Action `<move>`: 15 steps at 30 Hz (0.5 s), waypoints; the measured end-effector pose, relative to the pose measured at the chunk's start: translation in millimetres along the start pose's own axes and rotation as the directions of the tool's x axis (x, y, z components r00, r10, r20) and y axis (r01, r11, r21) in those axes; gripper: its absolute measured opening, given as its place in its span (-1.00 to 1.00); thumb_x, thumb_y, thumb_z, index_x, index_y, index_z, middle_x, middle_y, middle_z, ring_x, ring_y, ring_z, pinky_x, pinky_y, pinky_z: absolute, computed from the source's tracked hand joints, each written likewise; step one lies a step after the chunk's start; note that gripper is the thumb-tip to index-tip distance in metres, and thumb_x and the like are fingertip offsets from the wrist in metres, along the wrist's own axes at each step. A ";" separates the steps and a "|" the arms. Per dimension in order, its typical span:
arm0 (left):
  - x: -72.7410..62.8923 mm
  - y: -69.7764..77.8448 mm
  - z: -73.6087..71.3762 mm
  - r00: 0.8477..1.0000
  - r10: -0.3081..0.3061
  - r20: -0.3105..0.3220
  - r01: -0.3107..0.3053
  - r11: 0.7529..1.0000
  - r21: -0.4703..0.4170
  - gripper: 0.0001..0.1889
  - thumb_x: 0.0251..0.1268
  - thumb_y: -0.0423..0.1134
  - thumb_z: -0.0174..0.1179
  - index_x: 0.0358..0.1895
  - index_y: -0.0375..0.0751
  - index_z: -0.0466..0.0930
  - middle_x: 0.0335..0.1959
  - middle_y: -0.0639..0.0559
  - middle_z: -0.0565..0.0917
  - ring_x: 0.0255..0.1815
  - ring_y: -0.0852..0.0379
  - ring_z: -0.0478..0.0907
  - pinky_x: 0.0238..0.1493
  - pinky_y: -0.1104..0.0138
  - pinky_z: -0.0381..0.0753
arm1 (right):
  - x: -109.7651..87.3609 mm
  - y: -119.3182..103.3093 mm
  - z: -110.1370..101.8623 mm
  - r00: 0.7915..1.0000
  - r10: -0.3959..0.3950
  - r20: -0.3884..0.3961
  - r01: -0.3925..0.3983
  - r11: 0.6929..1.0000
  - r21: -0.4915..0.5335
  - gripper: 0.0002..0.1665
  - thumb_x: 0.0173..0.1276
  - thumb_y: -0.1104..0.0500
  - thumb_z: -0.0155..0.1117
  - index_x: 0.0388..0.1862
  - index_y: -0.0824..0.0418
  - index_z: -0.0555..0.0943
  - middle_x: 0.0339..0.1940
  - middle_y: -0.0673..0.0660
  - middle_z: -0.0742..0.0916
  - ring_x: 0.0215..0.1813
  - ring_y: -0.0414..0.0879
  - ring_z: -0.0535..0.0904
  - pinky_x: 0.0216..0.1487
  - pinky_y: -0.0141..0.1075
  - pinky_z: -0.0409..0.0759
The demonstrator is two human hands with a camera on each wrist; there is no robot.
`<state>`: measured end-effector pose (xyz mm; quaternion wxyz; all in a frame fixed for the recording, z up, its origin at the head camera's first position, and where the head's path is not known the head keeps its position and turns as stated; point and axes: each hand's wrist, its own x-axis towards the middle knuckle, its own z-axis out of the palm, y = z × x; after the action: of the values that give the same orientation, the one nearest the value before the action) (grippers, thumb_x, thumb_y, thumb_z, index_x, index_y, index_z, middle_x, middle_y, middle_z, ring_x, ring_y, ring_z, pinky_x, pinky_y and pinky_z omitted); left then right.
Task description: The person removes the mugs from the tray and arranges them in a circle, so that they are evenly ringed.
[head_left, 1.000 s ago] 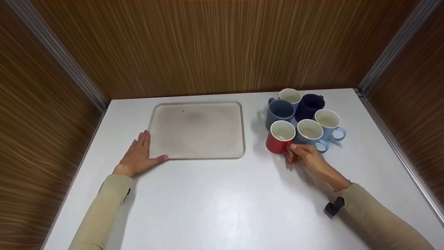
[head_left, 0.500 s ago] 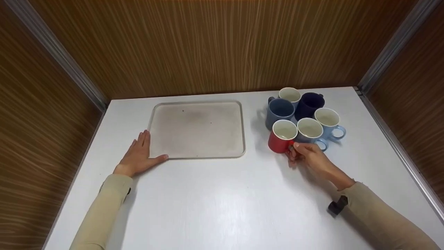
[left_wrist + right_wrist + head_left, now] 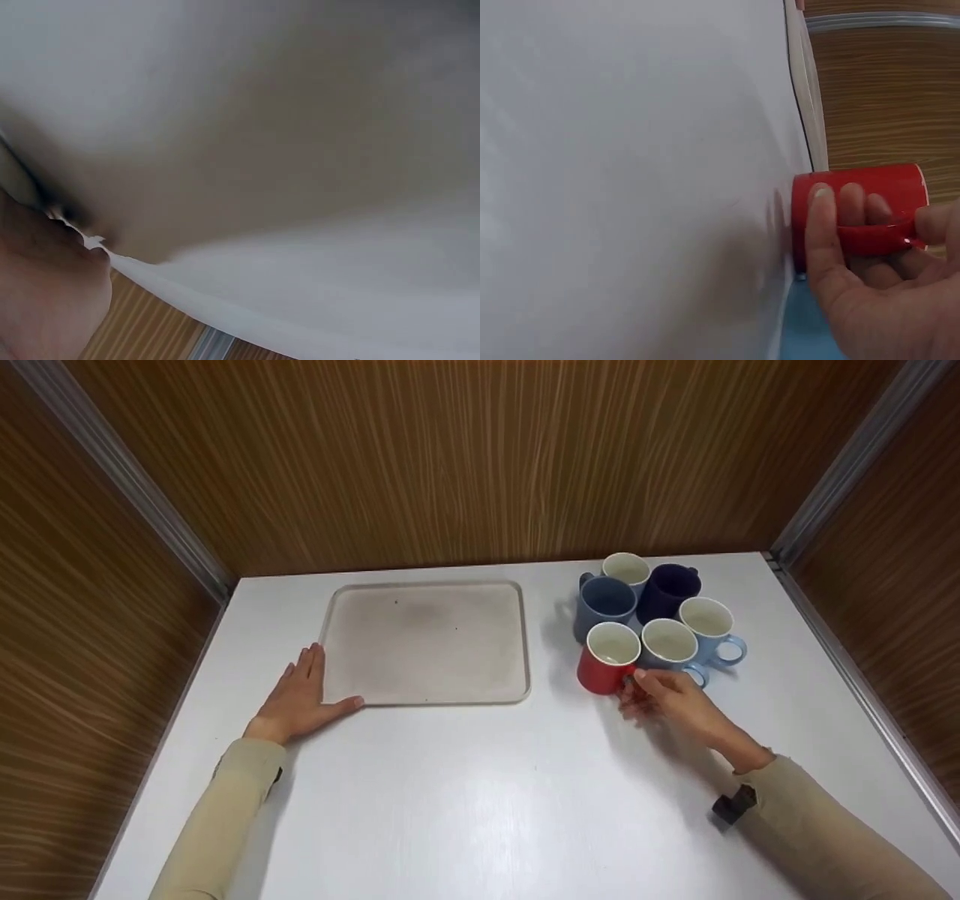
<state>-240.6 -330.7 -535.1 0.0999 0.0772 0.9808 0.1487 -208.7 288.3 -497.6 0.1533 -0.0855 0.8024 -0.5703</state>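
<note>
A red mug (image 3: 600,671) with a white inside stands upright at the front left of a group of mugs. My right hand (image 3: 694,709) holds it by the handle. In the right wrist view, fingers of the right hand (image 3: 885,307) pass through the handle (image 3: 874,238) and thumb and fingers lie around it. My left hand (image 3: 296,701) lies flat at the front left corner of a beige tray (image 3: 427,660), its fingers along the left side and thumb at the front edge. In the left wrist view only part of the left hand (image 3: 52,277) shows.
Behind and right of the red mug stand a grey-blue mug (image 3: 596,622), a dark navy mug (image 3: 660,596) and several light blue mugs, one of them (image 3: 709,649) at the right. The white table (image 3: 465,795) meets wood-grain panels (image 3: 420,465) at the back and both sides.
The red mug and my right hand shifted slightly right, towards the light blue mug beside it, then a touch back left. My left hand and the tray have stayed put.
</note>
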 end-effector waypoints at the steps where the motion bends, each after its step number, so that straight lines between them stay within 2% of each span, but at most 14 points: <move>1: -0.4 0.0 -0.2 1.000 -0.001 0.001 0.001 1.000 0.003 0.44 0.26 0.70 0.03 0.72 -0.45 -0.37 0.78 -0.39 -0.27 0.80 -0.35 -0.31 0.78 -0.17 -0.26 | -1.7 -1.9 -1.2 1.000 -0.012 -0.004 0.012 0.999 -0.043 -0.44 0.79 0.03 0.00 0.24 0.57 0.54 0.04 0.42 0.73 -0.05 0.09 0.82 0.03 -0.27 0.83; 4: -1.0 2.1 -2.7 1.000 -0.002 0.012 0.002 1.000 0.009 0.44 0.25 0.70 0.04 0.71 -0.47 -0.33 0.77 -0.40 -0.24 0.80 -0.35 -0.30 0.78 -0.16 -0.27 | -7.8 -11.1 -6.8 0.997 -0.070 -0.018 0.064 0.978 -0.199 -0.50 0.75 0.09 0.08 0.26 0.55 0.57 0.08 0.47 0.74 -0.06 0.16 0.83 -0.05 -0.29 0.84; 8: -2.5 7.6 -12.2 1.000 0.005 0.028 -0.006 1.000 0.020 0.42 0.28 0.68 0.01 0.70 -0.51 -0.30 0.76 -0.44 -0.19 0.79 -0.38 -0.27 0.78 -0.17 -0.27 | -16.9 -27.7 -17.5 0.984 -0.172 -0.043 0.145 0.920 -0.365 -0.61 0.66 0.20 0.21 0.21 0.51 0.65 0.04 0.41 0.77 -0.15 0.08 0.81 -0.14 -0.41 0.79; 12: -5.3 12.7 -29.1 0.999 0.014 0.038 -0.015 1.000 0.024 0.32 0.36 0.65 -0.03 0.72 -0.47 -0.18 0.77 -0.40 -0.13 0.79 -0.39 -0.27 0.77 -0.20 -0.28 | -22.3 -42.3 -33.4 0.964 -0.257 -0.064 0.203 0.871 -0.447 -0.68 0.61 0.23 0.29 0.17 0.43 0.71 -0.05 0.30 0.81 -0.22 -0.16 0.75 -0.18 -0.54 0.70; 15: -5.5 15.7 -46.3 1.000 0.019 0.019 -0.019 1.000 0.020 0.23 0.39 0.61 -0.01 0.72 -0.40 -0.03 0.77 -0.37 -0.05 0.78 -0.40 -0.25 0.77 -0.21 -0.27 | -19.8 -51.5 -49.6 0.953 -0.296 -0.056 0.240 0.858 -0.455 -0.72 0.60 0.25 0.30 0.14 0.39 0.73 -0.12 0.27 0.83 -0.23 -0.31 0.74 -0.19 -0.56 0.69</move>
<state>-243.5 -329.7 -486.1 0.1070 0.0891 0.9805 0.1389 -209.1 321.3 -431.2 -0.0012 -0.1936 0.8990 -0.3928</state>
